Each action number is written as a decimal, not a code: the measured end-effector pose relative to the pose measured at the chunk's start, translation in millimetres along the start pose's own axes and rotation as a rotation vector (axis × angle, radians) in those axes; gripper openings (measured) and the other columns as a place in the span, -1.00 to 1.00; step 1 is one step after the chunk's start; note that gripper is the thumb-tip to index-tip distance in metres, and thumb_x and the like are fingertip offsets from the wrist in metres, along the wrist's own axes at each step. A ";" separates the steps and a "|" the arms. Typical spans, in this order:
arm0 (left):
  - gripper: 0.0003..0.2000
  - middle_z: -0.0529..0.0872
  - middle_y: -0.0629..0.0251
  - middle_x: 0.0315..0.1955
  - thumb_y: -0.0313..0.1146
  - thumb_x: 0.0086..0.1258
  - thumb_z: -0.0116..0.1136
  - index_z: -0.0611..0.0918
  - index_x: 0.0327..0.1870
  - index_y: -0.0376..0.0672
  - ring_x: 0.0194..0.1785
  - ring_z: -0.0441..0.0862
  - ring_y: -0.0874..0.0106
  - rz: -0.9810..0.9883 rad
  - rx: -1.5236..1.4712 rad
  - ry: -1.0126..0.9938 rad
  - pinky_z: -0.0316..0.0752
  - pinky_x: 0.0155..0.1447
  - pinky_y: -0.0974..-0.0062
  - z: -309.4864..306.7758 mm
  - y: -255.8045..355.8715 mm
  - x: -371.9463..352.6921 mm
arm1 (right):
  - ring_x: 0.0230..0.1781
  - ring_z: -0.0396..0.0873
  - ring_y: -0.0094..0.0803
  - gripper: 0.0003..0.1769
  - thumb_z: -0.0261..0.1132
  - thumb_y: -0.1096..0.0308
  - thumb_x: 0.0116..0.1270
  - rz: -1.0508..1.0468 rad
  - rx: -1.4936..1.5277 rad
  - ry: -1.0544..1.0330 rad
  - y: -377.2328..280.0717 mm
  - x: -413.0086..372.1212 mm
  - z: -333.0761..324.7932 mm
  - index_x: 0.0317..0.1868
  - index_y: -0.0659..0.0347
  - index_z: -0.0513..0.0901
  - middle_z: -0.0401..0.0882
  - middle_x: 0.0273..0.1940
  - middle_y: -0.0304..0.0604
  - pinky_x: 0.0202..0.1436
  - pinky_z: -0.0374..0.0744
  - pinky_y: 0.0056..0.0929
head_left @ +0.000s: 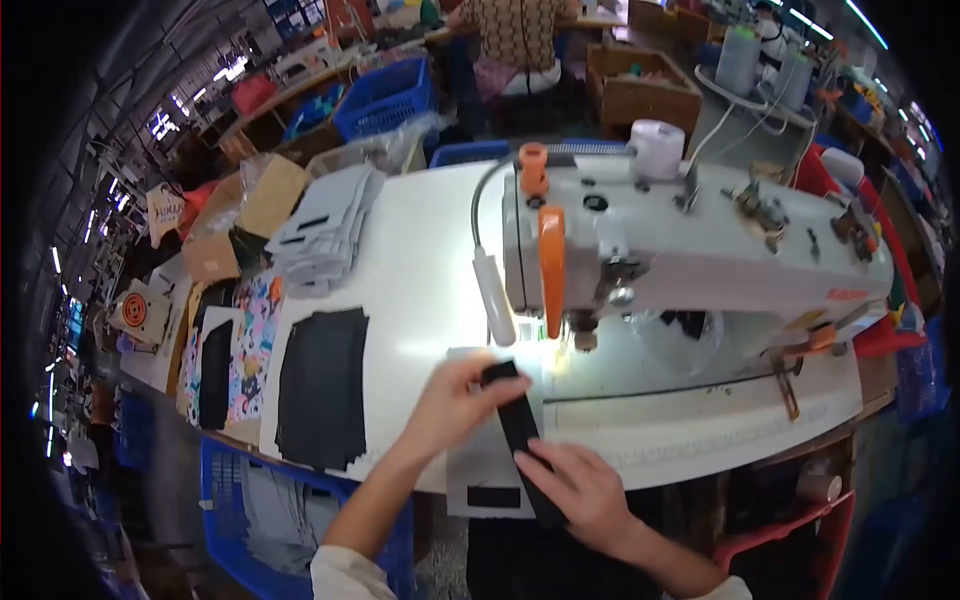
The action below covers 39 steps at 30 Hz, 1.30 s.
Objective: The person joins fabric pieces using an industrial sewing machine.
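Observation:
A black fabric strip (516, 420) runs at a slant in front of the sewing machine (700, 240). My left hand (455, 405) pinches its upper end between thumb and fingers, just below the white lamp (493, 300). Lower down, my right hand (580, 490) has its fingers closed on the same strip. Beneath lies a grey fabric piece (470, 470), partly covered by my hands, with a short black patch (494, 497) near its lower edge. The needle area is just above the strip and partly hidden by glare.
Left on the white table (410, 250) are a black fabric stack (322, 388) and a grey fabric stack (328, 225). A blue crate (225, 490) with grey pieces stands below the table edge. Behind, a person (517, 40) sits near a blue basket (385, 98).

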State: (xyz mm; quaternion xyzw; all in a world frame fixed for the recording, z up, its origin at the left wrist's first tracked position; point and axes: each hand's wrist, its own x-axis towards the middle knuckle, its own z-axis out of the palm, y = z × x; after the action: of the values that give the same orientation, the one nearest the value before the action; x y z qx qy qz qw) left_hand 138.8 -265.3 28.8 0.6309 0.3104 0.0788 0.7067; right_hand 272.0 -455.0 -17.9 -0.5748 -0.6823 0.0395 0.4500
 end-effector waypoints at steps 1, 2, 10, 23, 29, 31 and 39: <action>-0.74 0.75 0.46 -0.32 -0.19 0.63 0.21 0.77 0.00 -0.20 -0.32 0.61 0.70 0.036 0.101 0.043 0.43 -0.31 0.71 -8.2 -2.3 8.4 | 0.03 0.73 -0.14 -0.40 0.40 0.46 0.07 0.008 -0.044 -0.022 3.6 4.2 6.1 0.22 0.18 0.76 0.69 0.18 -0.03 0.17 0.66 -0.18; -0.80 0.74 0.48 -0.39 -0.28 0.58 0.27 0.79 -0.06 -0.22 -0.38 0.60 0.70 0.055 0.209 0.134 0.45 -0.33 0.70 -12.6 -0.4 18.2 | 0.05 0.72 -0.14 -0.37 0.38 0.49 0.08 0.019 -0.086 -0.046 5.9 5.9 11.9 0.26 0.20 0.73 0.69 0.20 -0.01 0.22 0.64 -0.16; -0.86 0.67 0.38 -0.55 -0.45 0.41 0.40 0.74 -0.21 -0.37 -0.47 0.64 0.64 0.077 0.190 0.199 0.50 -0.38 0.57 -24.7 -26.7 57.5 | 0.05 0.71 -0.19 -0.34 0.34 0.57 0.07 0.077 -0.196 -0.139 15.2 2.6 22.9 0.29 0.24 0.69 0.68 0.22 -0.02 0.29 0.57 -0.16; -0.83 0.56 0.28 -0.59 -0.47 0.30 0.46 0.67 -0.33 -0.37 -0.58 0.37 0.53 0.231 0.524 0.460 0.33 -0.43 0.41 -11.3 -30.0 65.9 | 0.06 0.68 -0.24 -0.52 0.29 0.52 0.18 -0.043 -0.187 -0.116 22.3 -2.9 24.7 0.16 0.37 0.73 0.70 0.13 -0.05 0.20 0.58 -0.19; -0.81 0.56 0.25 -0.59 -0.45 0.26 0.49 0.68 -0.37 -0.36 -0.58 0.41 0.48 0.250 0.538 0.496 0.35 -0.42 0.40 -8.7 -31.4 67.8 | 0.05 0.64 -0.25 -0.51 0.30 0.52 0.11 -0.028 -0.221 -0.185 18.5 3.0 19.8 0.12 0.37 0.75 0.71 0.12 -0.06 0.10 0.56 -0.25; -0.80 0.57 0.24 -0.58 -0.44 0.26 0.49 0.67 -0.37 -0.36 -0.58 0.42 0.47 0.255 0.525 0.504 0.35 -0.42 0.40 -8.6 -32.3 68.5 | 0.04 0.64 -0.25 -0.51 0.30 0.52 0.10 -0.025 -0.223 -0.193 18.2 3.1 19.8 0.11 0.37 0.75 0.71 0.12 -0.07 0.09 0.55 -0.26; -0.82 0.62 0.20 -0.57 -0.43 0.25 0.50 0.72 -0.35 -0.36 -0.57 0.48 0.42 0.323 0.538 0.520 0.39 -0.40 0.37 -9.3 -39.1 71.3 | 0.17 0.58 -0.19 -0.37 0.48 0.25 0.14 0.036 -0.163 -0.352 13.3 4.9 6.8 0.23 0.32 0.69 0.64 0.24 -0.07 0.21 0.49 -0.12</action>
State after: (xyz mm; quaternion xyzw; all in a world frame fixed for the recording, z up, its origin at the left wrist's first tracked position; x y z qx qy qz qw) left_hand 179.5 -229.1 -32.3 0.7930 0.3852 0.2614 0.3929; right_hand 277.8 -443.4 -26.7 -0.6056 -0.7411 0.0920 0.2749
